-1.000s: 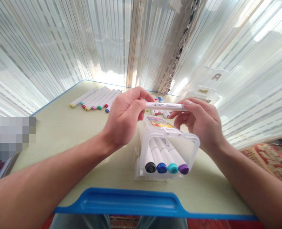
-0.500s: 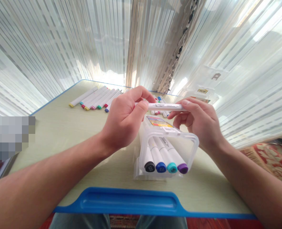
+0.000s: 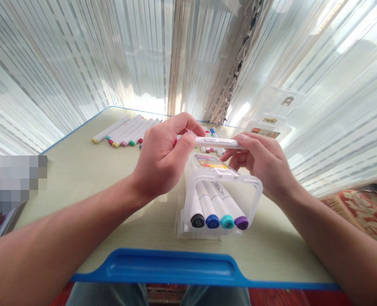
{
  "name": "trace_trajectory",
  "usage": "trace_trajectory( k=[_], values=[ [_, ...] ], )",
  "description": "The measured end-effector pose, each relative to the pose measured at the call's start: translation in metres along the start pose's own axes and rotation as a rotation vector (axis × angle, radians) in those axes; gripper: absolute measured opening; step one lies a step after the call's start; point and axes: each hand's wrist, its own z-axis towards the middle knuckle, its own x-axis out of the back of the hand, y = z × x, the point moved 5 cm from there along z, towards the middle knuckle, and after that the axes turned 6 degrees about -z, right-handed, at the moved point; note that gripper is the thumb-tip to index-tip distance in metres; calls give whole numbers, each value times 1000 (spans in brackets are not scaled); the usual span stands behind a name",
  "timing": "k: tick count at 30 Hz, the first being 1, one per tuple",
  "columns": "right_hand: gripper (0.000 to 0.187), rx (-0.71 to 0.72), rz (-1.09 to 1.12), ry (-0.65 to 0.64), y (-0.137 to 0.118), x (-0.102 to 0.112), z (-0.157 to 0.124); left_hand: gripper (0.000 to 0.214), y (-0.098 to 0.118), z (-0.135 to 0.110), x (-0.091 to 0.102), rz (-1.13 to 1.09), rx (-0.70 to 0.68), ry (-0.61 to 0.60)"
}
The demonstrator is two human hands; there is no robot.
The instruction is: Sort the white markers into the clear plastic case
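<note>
Both hands hold one white marker (image 3: 218, 142) level above the table. My left hand (image 3: 163, 159) pinches its left end between thumb and fingers. My right hand (image 3: 261, 163) grips its right end with thumb on top. Just below them lies a clear plastic marker case (image 3: 222, 199), open toward me, with several markers inside showing black, blue, teal and purple caps.
A row of loose markers (image 3: 126, 131) lies at the far left of the pale table (image 3: 80, 178); more markers (image 3: 212, 142) lie behind my hands. A blue tray lip (image 3: 172, 267) edges the table's near side. Sheer curtains hang behind. A patterned rug (image 3: 360, 216) shows at right.
Both hands with the marker have drifted slightly left and up; the view shifted a little. The grip looks the same.
</note>
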Motion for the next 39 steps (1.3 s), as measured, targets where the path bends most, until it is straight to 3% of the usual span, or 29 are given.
trace_trajectory(
  k=[17,23,39],
  values=[
    [26,10,-24,-26,0,-1,0,20,12,-2,-1,46,-39,6],
    [27,9,-20,-32,0,-1,0,21,20,-5,-2,96,-109,-21],
    [23,4,-12,-1,-1,-2,-1,22,18,-5,-1,134,-113,-26]
  ],
)
